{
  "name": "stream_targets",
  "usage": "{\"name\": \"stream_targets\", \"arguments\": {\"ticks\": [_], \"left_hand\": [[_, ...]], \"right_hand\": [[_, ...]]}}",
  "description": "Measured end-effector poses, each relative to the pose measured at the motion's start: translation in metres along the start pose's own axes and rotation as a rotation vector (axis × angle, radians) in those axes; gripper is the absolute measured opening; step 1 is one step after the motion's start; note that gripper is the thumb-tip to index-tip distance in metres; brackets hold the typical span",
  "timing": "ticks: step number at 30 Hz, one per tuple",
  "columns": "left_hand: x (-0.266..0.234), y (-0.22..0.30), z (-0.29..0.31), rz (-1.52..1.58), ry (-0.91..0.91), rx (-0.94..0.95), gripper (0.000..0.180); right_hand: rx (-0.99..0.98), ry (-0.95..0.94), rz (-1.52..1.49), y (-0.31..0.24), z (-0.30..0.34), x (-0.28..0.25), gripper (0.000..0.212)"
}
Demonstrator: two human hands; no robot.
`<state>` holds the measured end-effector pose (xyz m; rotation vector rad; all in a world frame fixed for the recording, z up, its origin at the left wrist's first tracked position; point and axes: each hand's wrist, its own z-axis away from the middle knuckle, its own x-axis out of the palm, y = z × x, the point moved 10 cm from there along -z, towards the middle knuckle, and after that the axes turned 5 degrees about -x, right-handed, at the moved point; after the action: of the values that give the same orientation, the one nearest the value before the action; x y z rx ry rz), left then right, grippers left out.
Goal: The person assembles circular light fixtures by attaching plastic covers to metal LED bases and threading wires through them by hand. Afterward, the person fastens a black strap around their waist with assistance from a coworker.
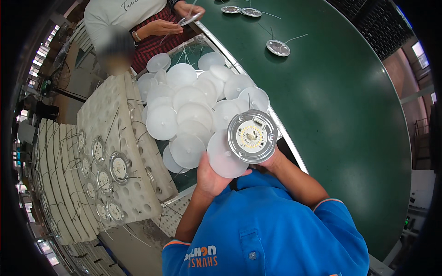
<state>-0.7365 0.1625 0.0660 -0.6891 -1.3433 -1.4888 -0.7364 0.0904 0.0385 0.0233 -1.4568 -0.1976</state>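
Note:
My left hand (pixel 210 177) holds a round frosted white plastic lamp cover (pixel 224 158) by its lower left edge. Just to the right, my right hand (pixel 272 160) grips a round LED lamp base (pixel 251 136) from below. The base has a clear, silvery rim, with small yellow LEDs ringed on a white board. Its lower left edge overlaps the cover in the picture; whether the two touch I cannot tell. Most of my right fingers are hidden behind the base. Beyond my hands lies a heap of frosted covers (pixel 193 115).
A green conveyor belt (pixel 340 138) runs along the right, carrying several finished-looking round lamps (pixel 278 48) with wires. Left stands a white foam tray (pixel 133 195) of lamp bases. At top left, a co-worker's hands (pixel 161 28) hold another lamp.

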Motion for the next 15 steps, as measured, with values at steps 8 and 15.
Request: {"name": "stream_targets", "arguments": {"ticks": [8, 15], "left_hand": [[-0.013, 0.023, 0.0, 0.222, 0.083, 0.184, 0.087], [-0.014, 0.026, -0.004, 0.003, 0.151, 0.217, 0.089]], "right_hand": [[-0.069, -0.055, 0.278, -0.004, 0.014, 0.019, 0.04], [-0.29, 0.005, 1.767, 0.005, 0.017, 0.082, 0.007]]}}
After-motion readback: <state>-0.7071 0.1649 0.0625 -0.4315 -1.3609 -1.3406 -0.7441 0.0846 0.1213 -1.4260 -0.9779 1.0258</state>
